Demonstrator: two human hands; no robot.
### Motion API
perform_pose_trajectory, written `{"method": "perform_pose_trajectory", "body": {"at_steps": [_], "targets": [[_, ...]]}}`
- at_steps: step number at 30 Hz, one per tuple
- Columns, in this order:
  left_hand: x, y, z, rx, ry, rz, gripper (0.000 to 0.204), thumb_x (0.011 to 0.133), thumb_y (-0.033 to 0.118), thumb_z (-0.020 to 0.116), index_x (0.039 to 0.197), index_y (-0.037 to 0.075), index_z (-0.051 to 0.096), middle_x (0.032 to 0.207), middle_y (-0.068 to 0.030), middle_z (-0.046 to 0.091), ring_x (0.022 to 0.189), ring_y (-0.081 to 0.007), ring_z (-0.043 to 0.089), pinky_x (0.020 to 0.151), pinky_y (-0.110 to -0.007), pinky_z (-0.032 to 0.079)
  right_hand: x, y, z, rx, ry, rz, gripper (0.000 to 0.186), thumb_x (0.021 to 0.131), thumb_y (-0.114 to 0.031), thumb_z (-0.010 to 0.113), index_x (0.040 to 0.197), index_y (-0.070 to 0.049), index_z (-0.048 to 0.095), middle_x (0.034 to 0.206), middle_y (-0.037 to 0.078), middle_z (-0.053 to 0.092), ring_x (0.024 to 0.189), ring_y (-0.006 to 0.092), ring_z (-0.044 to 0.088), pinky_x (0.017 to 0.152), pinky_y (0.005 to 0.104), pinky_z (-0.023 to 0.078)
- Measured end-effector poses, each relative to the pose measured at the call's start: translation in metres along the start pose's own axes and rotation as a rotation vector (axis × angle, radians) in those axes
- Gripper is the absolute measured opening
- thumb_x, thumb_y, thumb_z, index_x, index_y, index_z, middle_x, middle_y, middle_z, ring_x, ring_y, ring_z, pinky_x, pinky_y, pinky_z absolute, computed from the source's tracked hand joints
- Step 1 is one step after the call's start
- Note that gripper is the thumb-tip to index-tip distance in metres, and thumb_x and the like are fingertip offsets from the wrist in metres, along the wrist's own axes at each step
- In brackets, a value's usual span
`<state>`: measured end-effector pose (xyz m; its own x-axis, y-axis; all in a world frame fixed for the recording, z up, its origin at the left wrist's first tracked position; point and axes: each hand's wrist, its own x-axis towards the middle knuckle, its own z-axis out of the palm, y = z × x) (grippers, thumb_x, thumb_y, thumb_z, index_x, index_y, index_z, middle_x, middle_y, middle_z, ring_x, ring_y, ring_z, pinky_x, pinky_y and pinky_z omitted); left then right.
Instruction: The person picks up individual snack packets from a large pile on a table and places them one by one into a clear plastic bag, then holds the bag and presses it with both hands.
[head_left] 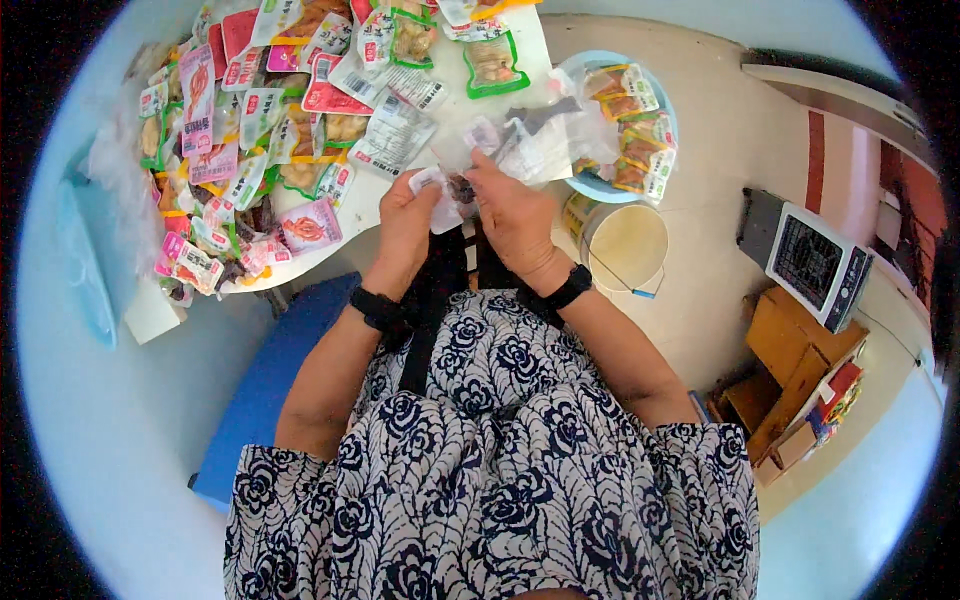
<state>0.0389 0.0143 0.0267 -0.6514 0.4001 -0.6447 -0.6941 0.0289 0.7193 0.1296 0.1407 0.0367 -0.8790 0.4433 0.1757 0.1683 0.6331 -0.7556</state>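
Just past the table's front edge, both hands are on a small whitish plastic packet [448, 217] with something dark showing inside. My left hand [404, 224] pinches its left side between thumb and fingers. Fingers of my right hand [514, 218] are closed on its right side, close to the dark part. Past my right hand, crumpled clear plastic bags [540, 140] lie at the table's right corner, with something dark among them. A silver-backed food packet [392, 135] lies beyond my left hand. What the packet contains is too small to name.
A heap of colourful snack packets [262, 120] covers the left of the white table [480, 108]. At its right stand a light-blue basin [672, 100] holding packets and a pale bucket [640, 245]. A blue stool-like object [265, 385] is at left; an electric cooker [815, 265] and wooden cabinet [790, 340] at right.
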Motion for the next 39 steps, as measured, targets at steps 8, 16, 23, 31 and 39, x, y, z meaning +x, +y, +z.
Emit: {"method": "perform_pose_trajectory", "body": {"at_steps": [8, 16, 23, 31, 39], "targets": [[0.021, -0.007, 0.023, 0.131, -0.195, -0.04, 0.022, 0.086, 0.002, 0.053, 0.107, 0.002, 0.059, 0.092, -0.0017, 0.062, 0.08, -0.0097, 0.057, 0.071, -0.024, 0.046, -0.002, -0.001, 0.004, 0.013, -0.009, -0.017, 0.025, 0.079, -0.006, 0.055, 0.103, -0.011, 0.058, 0.114, 0.011, 0.061, 0.077, 0.0282, 0.064, 0.065, 0.0377, 0.052], [0.038, -0.022, 0.022, 0.088, -0.34, -0.112, 0.028, 0.085, 0.003, 0.053, 0.112, 0.004, 0.06, 0.103, -0.0026, 0.06, 0.088, -0.0094, 0.053, 0.074, -0.025, 0.046, -0.007, -0.005, 0.001, 0.065, -0.061, -0.044, 0.029, 0.078, 0.002, 0.056, 0.104, -0.009, 0.058, 0.113, 0.013, 0.062, 0.085, 0.0305, 0.064, 0.069, 0.0358, 0.052], [0.025, -0.013, 0.009, 0.129, -0.222, 0.058, 0.034, 0.09, 0.005, 0.05, 0.124, 0.003, 0.052, 0.116, -0.0099, 0.058, 0.099, -0.0179, 0.057, 0.085, -0.031, 0.048, -0.005, -0.01, 0.005, 0.169, -0.078, -0.09, 0.03, 0.077, 0.003, 0.056, 0.106, -0.007, 0.057, 0.115, 0.012, 0.062, 0.09, 0.0295, 0.064, 0.073, 0.0348, 0.052], [0.021, -0.006, 0.01, -0.12, -0.179, -0.061, 0.033, 0.093, 0.01, 0.046, 0.124, 0.003, 0.048, 0.113, -0.0098, 0.057, 0.097, -0.0192, 0.058, 0.084, -0.033, 0.049, 0.0, -0.014, 0.013, 0.169, -0.135, -0.065, 0.031, 0.078, 0.002, 0.057, 0.108, -0.006, 0.056, 0.117, 0.013, 0.06, 0.092, 0.029, 0.064, 0.076, 0.0349, 0.052], [0.017, -0.016, 0.023, -0.306, -0.119, -0.329, 0.02, 0.094, 0.023, 0.044, 0.104, 0.006, 0.051, 0.098, -0.0068, 0.058, 0.08, -0.0181, 0.058, 0.071, -0.031, 0.052, -0.002, -0.012, 0.012, 0.122, -0.186, -0.056, 0.031, 0.079, 0.0, 0.055, 0.109, -0.01, 0.056, 0.117, 0.013, 0.06, 0.094, 0.0294, 0.063, 0.076, 0.0346, 0.053]]}}
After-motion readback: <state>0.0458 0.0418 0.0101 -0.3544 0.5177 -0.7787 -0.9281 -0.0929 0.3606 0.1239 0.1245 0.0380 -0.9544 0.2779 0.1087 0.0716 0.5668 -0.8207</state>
